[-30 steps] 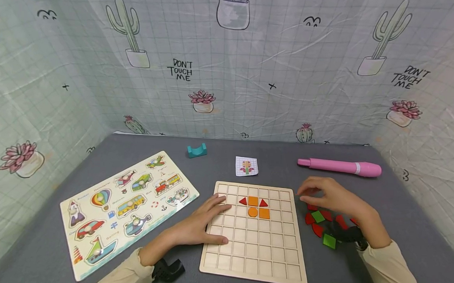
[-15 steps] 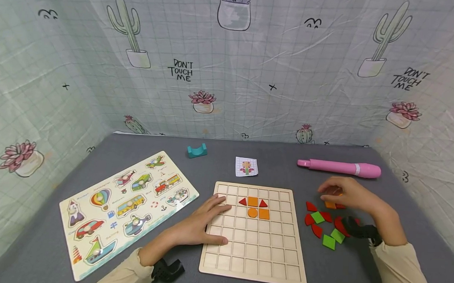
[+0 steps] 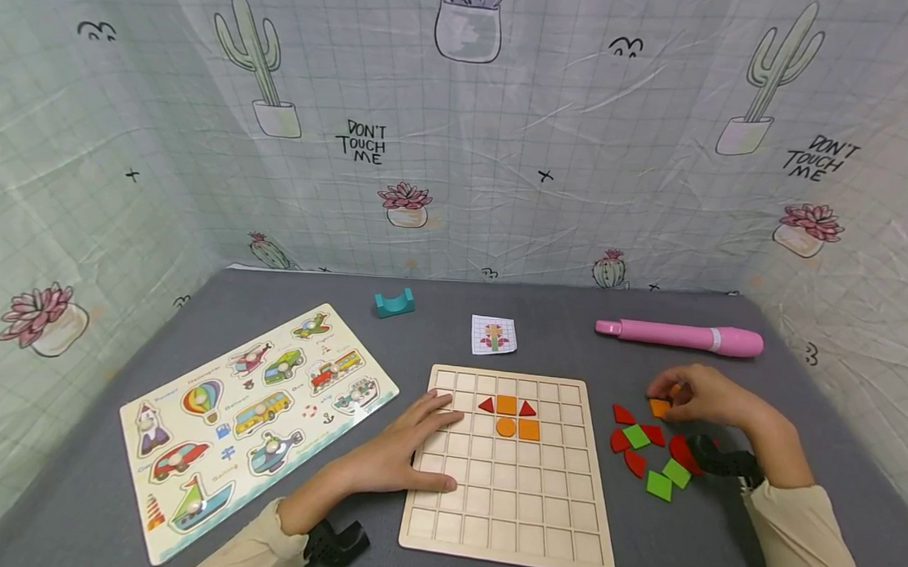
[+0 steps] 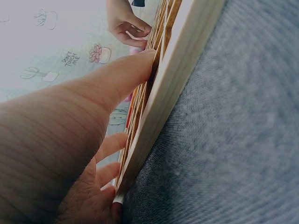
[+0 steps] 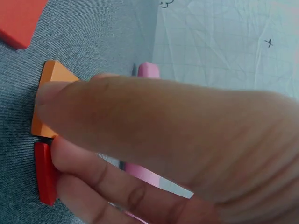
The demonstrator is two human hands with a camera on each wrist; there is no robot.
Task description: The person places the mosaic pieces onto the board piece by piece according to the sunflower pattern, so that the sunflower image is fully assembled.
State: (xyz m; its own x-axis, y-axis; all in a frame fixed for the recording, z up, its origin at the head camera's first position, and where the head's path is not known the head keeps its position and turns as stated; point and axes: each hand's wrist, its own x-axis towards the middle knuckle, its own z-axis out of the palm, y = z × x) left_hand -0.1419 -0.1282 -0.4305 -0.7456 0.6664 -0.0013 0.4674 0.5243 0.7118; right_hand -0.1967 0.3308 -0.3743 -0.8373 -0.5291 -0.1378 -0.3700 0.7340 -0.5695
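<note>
Right hand (image 3: 700, 394) is shifting, baring more of an orange tile (image 3: 657, 407) right of the board (image 3: 506, 482); whether it is pinching, cannot tell. Left hand (image 3: 391, 454) is resting spread; board is gaining nothing.

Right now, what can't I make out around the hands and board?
Orange piece: full outline; right wrist view, the right hand covers it.
Red piece beside the black wrist mount: right side; head view, that mount covers it.
Board: squares under the left hand; head view, that hand covers them.
Picture card: fine details; head view, too small.
</note>
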